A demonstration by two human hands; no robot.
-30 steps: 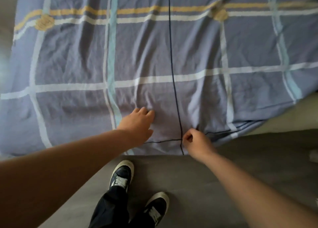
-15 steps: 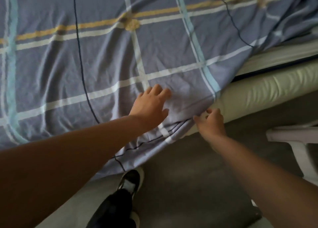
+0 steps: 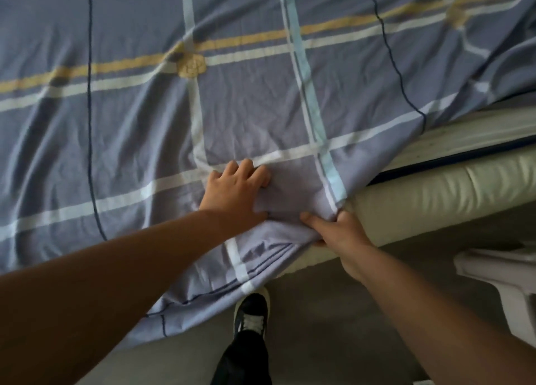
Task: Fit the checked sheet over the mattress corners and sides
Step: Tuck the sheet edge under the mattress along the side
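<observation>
The checked sheet (image 3: 261, 100), blue-grey with white, pale blue and yellow stripes, covers most of the bed and hangs over its near side. To the right the white mattress (image 3: 464, 135) lies bare along its edge, with the cream padded bed frame (image 3: 435, 193) below it. My left hand (image 3: 235, 190) lies flat on the sheet near the bed's edge, fingers pressing into a fold. Just right of it my right hand (image 3: 336, 228) pinches the sheet's edge where the cloth ends against the padded frame.
My dark shoe (image 3: 251, 315) and trouser leg stand on the grey floor (image 3: 333, 312) close under the hanging sheet. A white plastic chair or stool (image 3: 501, 280) sits at the right edge, close to my right forearm.
The view and both hands have shifted right along the bed's side to where the sheet ends. My right hand has closed on the sheet's edge and my left hand has pressed down beside it.
</observation>
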